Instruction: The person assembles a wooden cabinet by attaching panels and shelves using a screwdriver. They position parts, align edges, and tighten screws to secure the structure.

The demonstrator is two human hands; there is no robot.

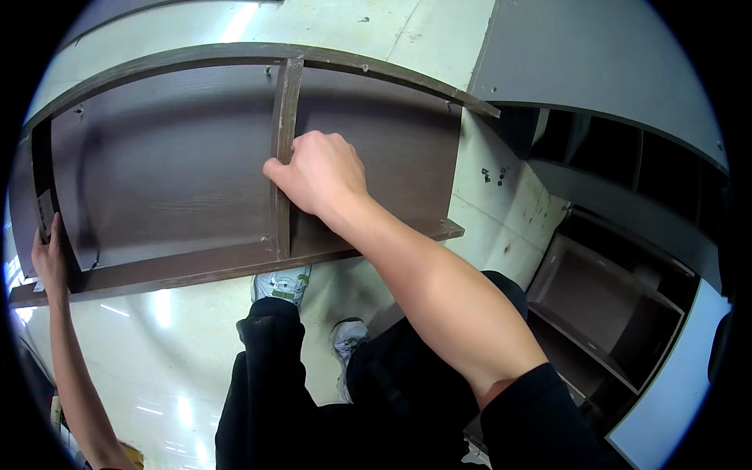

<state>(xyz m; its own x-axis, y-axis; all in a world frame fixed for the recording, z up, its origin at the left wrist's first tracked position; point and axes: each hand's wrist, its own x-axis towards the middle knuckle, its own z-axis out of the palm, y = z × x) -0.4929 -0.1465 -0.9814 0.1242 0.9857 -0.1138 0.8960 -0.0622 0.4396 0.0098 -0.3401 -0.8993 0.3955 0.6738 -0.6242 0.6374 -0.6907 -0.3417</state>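
A dark brown wooden cabinet frame (180, 266) lies in front of me, its long rails joined by cross boards over a brown panel (172, 157). My right hand (321, 168) is closed over the top edge of the middle divider board (285, 102), thumb on the left side. Far to the left, my left hand (51, 254) grips the end board (66, 243) near a small pale label (45, 210). Part of the left hand's fingers is hidden by that board. At the right, the two long rails stick out past the panel.
A grey cabinet (611, 55) with dark open compartments stands at the far right. Below it sits a brown open box-like unit (595, 290). Several small dark fittings (493, 176) lie on the pale floor (164, 352). My shoes (282, 286) are close to the frame's near rail.
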